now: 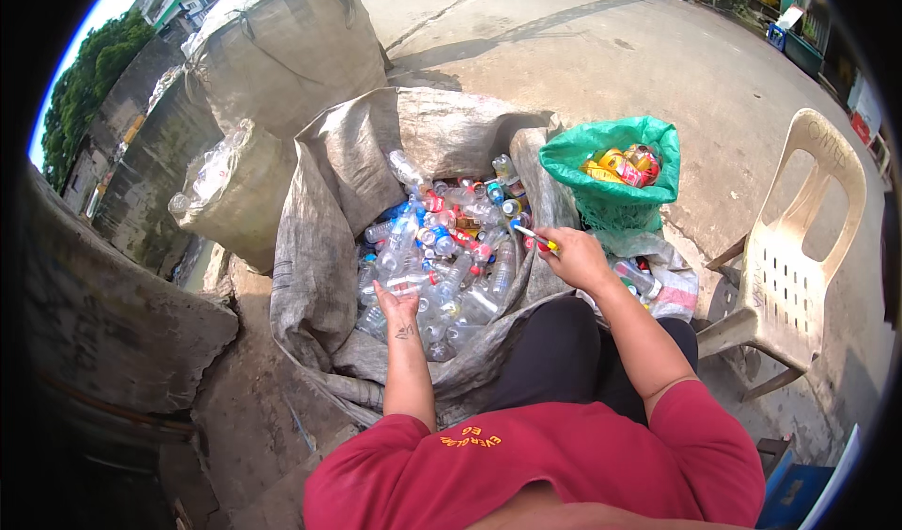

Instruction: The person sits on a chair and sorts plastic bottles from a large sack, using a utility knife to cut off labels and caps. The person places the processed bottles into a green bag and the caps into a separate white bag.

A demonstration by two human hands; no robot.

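A large grey woven sack (310, 227) stands open before me, with many plastic bottles (458, 248) inside. My left hand (399, 306) is among them, palm up, at a clear plastic bottle (409, 281) with a red cap ring; whether the fingers grip it cannot be told. Over the sack's right part, my right hand (572, 255) is closed around the red and yellow handle of a knife (537, 238), its pale blade pointing left over the bottles. Just beyond that hand is a green woven sack (613, 202) holding yellow and red crushed containers (624, 165).
A white woven sack (678, 276) with bottles lies by my right knee. To the right is a beige plastic chair (789, 269). Full sacks (282, 58) stand at the upper left, near a concrete wall (127, 304). A blue object (796, 495) is at the lower right.
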